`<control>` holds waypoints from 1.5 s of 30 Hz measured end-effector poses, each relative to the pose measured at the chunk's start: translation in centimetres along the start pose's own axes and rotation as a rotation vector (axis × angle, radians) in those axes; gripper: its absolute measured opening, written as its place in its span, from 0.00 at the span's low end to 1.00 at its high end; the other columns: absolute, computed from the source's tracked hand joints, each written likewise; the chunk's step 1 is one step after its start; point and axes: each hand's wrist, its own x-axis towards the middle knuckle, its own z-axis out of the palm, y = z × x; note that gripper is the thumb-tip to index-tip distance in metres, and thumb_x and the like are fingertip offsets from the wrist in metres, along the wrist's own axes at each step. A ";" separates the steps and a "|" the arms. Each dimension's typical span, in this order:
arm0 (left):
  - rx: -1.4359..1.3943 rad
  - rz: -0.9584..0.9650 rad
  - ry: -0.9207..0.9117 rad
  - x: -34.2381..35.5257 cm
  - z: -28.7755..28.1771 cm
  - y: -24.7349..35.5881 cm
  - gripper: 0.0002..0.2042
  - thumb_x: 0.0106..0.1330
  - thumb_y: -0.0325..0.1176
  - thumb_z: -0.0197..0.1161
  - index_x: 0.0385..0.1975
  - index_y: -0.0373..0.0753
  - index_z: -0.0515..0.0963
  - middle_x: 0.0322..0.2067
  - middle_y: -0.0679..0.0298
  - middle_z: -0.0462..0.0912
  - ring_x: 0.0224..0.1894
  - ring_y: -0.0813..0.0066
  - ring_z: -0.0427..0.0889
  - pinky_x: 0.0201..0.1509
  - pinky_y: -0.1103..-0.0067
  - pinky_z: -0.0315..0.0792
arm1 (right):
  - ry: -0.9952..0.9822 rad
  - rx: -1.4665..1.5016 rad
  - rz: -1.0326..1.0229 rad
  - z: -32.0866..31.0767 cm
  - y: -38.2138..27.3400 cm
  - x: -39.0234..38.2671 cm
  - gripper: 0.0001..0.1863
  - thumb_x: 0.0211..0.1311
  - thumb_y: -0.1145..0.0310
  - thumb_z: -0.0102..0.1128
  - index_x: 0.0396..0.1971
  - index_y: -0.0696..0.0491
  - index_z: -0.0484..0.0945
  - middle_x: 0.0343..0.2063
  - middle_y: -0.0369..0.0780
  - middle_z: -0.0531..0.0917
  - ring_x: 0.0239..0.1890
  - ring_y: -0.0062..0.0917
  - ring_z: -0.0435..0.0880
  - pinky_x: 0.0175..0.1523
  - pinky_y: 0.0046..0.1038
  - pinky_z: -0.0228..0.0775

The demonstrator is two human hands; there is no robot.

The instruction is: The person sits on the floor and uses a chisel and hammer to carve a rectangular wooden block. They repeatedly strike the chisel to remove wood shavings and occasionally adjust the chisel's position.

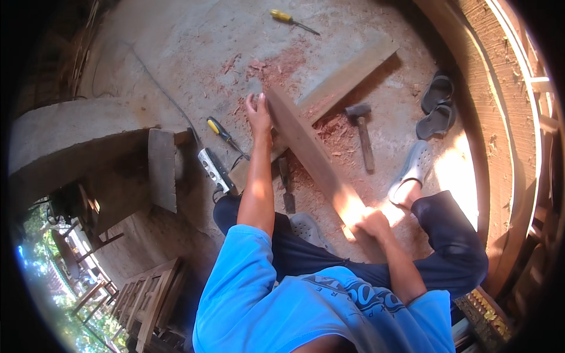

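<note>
A long brown wooden beam (312, 156) slants from near my lap toward the far middle, lying across a second, paler beam (356, 73) on the floor. My right hand (374, 222) is closed around its near part, in a patch of sunlight. Beside the far end, my left hand (259, 115) rests against the beam's left edge, fingers stretched out and apart. A chisel-like tool with a flat blade (287, 185) lies left of the beam. To the right lies a hammer (364, 135) with a wooden handle.
Reddish wood chips (276, 67) litter the concrete floor. A yellow-handled screwdriver (291, 21) lies far off, a black-and-yellow one (226, 135) nearer left. A white power strip (215, 169) with a cable sits by my left knee. Dark sandals (436, 106) lie right, beside large timber (471, 100).
</note>
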 end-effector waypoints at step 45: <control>-1.156 1.153 0.285 -34.3 -21.3 25.4 0.29 0.73 0.55 0.56 0.58 0.33 0.74 0.55 0.53 0.79 0.57 0.58 0.79 0.66 0.59 0.70 | 0.566 0.136 -0.019 -0.3 -12.1 4.3 0.27 0.57 0.41 0.65 0.37 0.54 0.85 0.34 0.55 0.87 0.41 0.54 0.87 0.49 0.50 0.79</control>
